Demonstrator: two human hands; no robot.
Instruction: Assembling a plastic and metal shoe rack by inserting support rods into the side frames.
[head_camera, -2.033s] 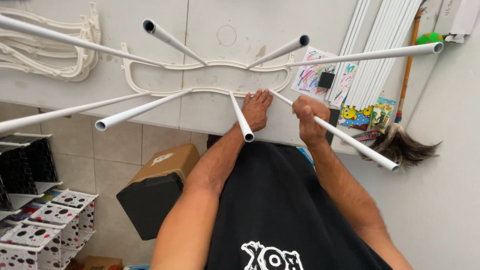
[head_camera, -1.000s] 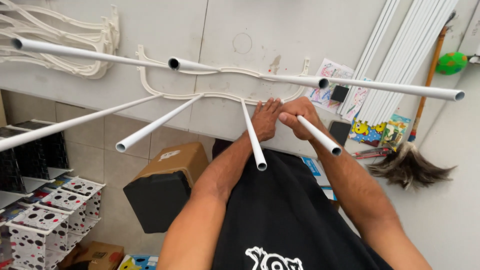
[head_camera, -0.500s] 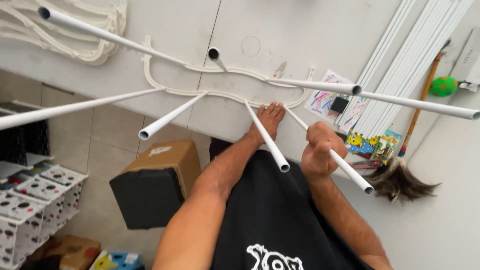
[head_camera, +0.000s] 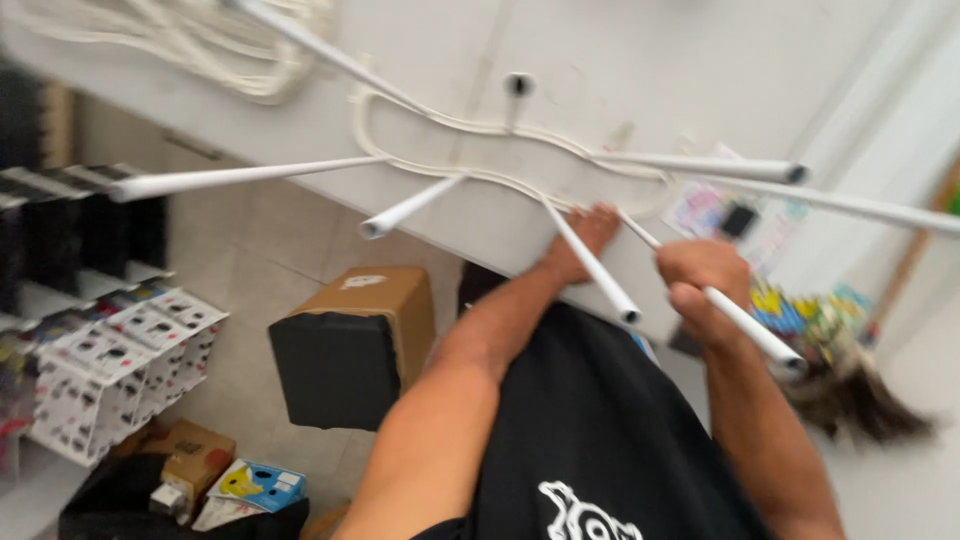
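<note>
the right hand (head_camera: 706, 282) was clenched around a white pipe (head_camera: 742, 322) that slanted down toward the camera — a firm fist on it. the left hand (head_camera: 585, 240) lay against the white board (head_camera: 640, 70) where another pipe (head_camera: 592, 265) met it — its fingers hidden, grip unclear. a brown box (head_camera: 375, 300) sat on the floor below.
</note>
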